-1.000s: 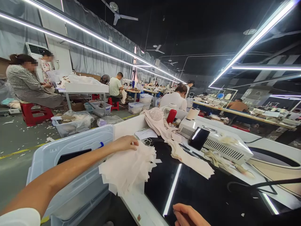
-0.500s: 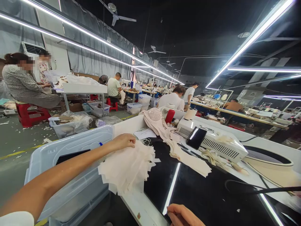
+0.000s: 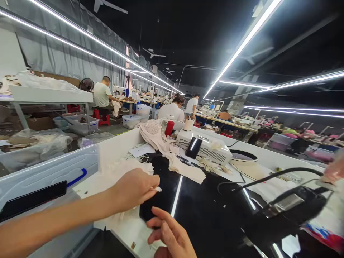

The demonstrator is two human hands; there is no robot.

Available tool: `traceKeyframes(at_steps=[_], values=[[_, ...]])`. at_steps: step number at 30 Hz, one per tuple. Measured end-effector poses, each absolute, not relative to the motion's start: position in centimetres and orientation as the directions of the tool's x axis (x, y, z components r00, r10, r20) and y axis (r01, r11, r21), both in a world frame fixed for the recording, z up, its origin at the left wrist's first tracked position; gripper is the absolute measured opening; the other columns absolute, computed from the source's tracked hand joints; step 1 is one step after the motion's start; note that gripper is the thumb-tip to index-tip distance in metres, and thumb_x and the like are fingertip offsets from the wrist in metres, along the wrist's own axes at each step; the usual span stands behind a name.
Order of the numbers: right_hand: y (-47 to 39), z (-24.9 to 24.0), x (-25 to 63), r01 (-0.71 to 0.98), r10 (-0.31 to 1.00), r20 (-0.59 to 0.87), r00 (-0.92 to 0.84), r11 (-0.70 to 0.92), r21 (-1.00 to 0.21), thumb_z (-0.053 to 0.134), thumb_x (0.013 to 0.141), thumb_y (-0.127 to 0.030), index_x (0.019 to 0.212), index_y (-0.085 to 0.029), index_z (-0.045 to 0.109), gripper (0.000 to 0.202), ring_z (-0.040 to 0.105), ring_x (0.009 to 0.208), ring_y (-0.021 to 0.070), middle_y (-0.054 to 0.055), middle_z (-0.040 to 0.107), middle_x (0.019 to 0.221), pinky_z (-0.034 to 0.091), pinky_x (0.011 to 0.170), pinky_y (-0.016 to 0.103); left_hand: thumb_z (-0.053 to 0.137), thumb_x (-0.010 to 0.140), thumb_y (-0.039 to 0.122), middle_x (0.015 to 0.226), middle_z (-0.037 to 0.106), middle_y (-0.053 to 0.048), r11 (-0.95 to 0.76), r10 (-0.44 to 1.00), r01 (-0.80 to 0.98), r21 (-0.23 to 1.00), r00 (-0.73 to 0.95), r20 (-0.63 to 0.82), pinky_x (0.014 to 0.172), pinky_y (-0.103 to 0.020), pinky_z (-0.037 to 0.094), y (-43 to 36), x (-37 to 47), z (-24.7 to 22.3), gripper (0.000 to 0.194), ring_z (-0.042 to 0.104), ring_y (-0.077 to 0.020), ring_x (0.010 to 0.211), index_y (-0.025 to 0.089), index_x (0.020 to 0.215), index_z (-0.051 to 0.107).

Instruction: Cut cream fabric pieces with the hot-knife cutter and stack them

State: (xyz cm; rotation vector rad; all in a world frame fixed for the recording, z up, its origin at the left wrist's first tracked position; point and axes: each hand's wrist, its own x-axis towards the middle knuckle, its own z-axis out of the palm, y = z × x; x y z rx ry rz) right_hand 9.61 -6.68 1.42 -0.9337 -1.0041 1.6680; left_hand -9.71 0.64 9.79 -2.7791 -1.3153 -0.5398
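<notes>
My left hand [image 3: 135,188] is closed over the left edge of the black tabletop [image 3: 204,208], with a small bit of white material poking out between its fingertips. Under and behind it lies a pile of cream fabric pieces [image 3: 115,170], partly hidden by the hand and forearm. Below and to the right, my right hand [image 3: 170,233] has its fingers apart and holds nothing. A strip of cream fabric [image 3: 186,170] rests on the black surface, beyond both hands.
A phone [image 3: 194,147] leans on a white machine [image 3: 206,145]. A beige bra [image 3: 153,134] and red spool [image 3: 169,128] stand behind. At the right is a black device with a cable [image 3: 290,211]. A plastic bin [image 3: 88,157] holds another phone [image 3: 34,200]. Several people sit or stand farther off.
My left hand has moved from the fabric pile toward the black surface, closed on a white bit. My right hand has risen further into view, fingers spread. The view has turned right.
</notes>
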Motion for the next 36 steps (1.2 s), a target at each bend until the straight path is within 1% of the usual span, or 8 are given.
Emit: traceKeyframes(at_steps=[2, 6, 15, 21, 25, 27, 30, 36], values=[[-6.7, 2.3, 9.5, -0.459, 0.965, -0.143, -0.218, -0.231, -0.858, 0.091, 0.064, -0.072, 0.112, -0.02, 0.078, 0.072, 0.069, 0.082, 0.0196, 0.011, 0.073, 0.103, 0.05, 0.051, 0.021, 0.054, 0.101, 0.022, 0.075, 0.065, 0.002, -0.691, 0.708, 0.718, 0.087, 0.648, 0.281, 0.065, -0.031, 0.029, -0.6, -7.4, 9.0, 0.016, 0.059, -0.0199, 0.069, 0.022, 0.085, 0.051], [-6.7, 3.0, 10.5, -0.591, 0.984, -0.142, -0.109, -0.179, -0.787, 0.096, 0.066, -0.059, 0.092, -0.018, 0.079, 0.051, 0.066, 0.08, 0.0157, 0.005, 0.073, 0.089, 0.053, 0.062, 0.021, 0.054, 0.102, 0.022, 0.083, 0.067, 0.002, -0.691, 0.723, 0.698, 0.188, 0.663, 0.194, 0.064, -0.032, 0.033, -1.9, -3.9, 7.4, 0.015, 0.061, -0.0204, 0.073, 0.022, 0.087, 0.053], [-7.3, 2.0, 13.6, -0.568, 0.987, -0.16, 0.0, -0.132, -0.812, 0.088, 0.078, -0.057, 0.091, -0.02, 0.081, 0.041, 0.067, 0.092, 0.0188, 0.006, 0.074, 0.095, 0.055, 0.082, 0.024, 0.06, 0.098, 0.028, 0.104, 0.072, 0.005, -0.485, 0.697, 0.373, 0.791, 0.712, 0.092, 0.084, -0.025, 0.047, -2.6, -3.3, 7.7, 0.015, 0.066, -0.0157, 0.092, 0.029, 0.113, 0.063], [-7.3, 1.9, 14.0, -0.538, 0.989, -0.142, -0.037, -0.139, -0.832, 0.08, 0.085, -0.06, 0.097, -0.021, 0.079, 0.041, 0.061, 0.081, 0.016, 0.003, 0.07, 0.089, 0.051, 0.074, 0.023, 0.062, 0.095, 0.036, 0.1, 0.066, 0.002, -0.416, 0.796, 0.414, 0.81, 0.596, 0.104, 0.081, -0.028, 0.048, -1.5, -3.4, 8.1, 0.024, 0.062, -0.0172, 0.089, 0.028, 0.117, 0.063], [-7.5, 2.5, 14.4, -0.43, 0.996, -0.092, 0.002, -0.083, -0.899, 0.08, 0.083, -0.065, 0.083, -0.018, 0.074, 0.047, 0.051, 0.072, 0.014, 0.0, 0.06, 0.076, 0.045, 0.066, 0.023, 0.073, 0.086, 0.039, 0.126, 0.063, -0.003, -0.503, 0.737, 0.322, 0.802, 0.645, 0.203, 0.103, -0.034, 0.043, -0.1, -3.2, 8.1, 0.031, 0.057, -0.0223, 0.114, 0.026, 0.113, 0.065], [-7.7, 2.7, 14.7, -0.386, 0.995, -0.089, 0.034, -0.069, -0.92, 0.082, 0.079, -0.067, 0.077, -0.017, 0.07, 0.051, 0.045, 0.069, 0.0122, -0.002, 0.053, 0.072, 0.041, 0.063, 0.022, 0.071, 0.088, 0.042, 0.114, 0.066, -0.002, -0.46, 0.699, 0.286, 0.841, 0.7, 0.145, 0.097, -0.032, 0.044, 0.1, -3.0, 8.1, 0.024, 0.058, -0.0205, 0.105, 0.022, 0.099, 0.064], [-7.9, 2.8, 15.1, -0.364, 0.993, -0.091, 0.078, -0.057, -0.93, 0.084, 0.075, -0.069, 0.074, -0.017, 0.067, 0.054, 0.039, 0.065, 0.0108, -0.003, 0.046, 0.07, 0.035, 0.058, 0.021, 0.069, 0.09, 0.047, 0.081, 0.057, 0.004, -0.306, 0.672, 0.294, 0.906, 0.74, -0.013, 0.069, -0.025, 0.04, 0.0, -2.7, 7.7, 0.029, 0.049, -0.0137, 0.075, 0.02, 0.088, 0.057], [-8.5, 2.9, 15.2, -0.459, 0.992, -0.128, -0.017, -0.121, -0.88, 0.078, 0.081, -0.071, 0.091, -0.019, 0.072, 0.053, 0.045, 0.059, 0.0111, -0.002, 0.055, 0.069, 0.035, 0.055, 0.021, 0.069, 0.09, 0.053, 0.074, 0.051, 0.005, -0.175, 0.667, 0.277, 0.945, 0.739, -0.093, 0.057, -0.022, 0.029, -0.5, -2.3, 7.5, 0.036, 0.04, -0.0102, 0.066, 0.018, 0.088, 0.059]])
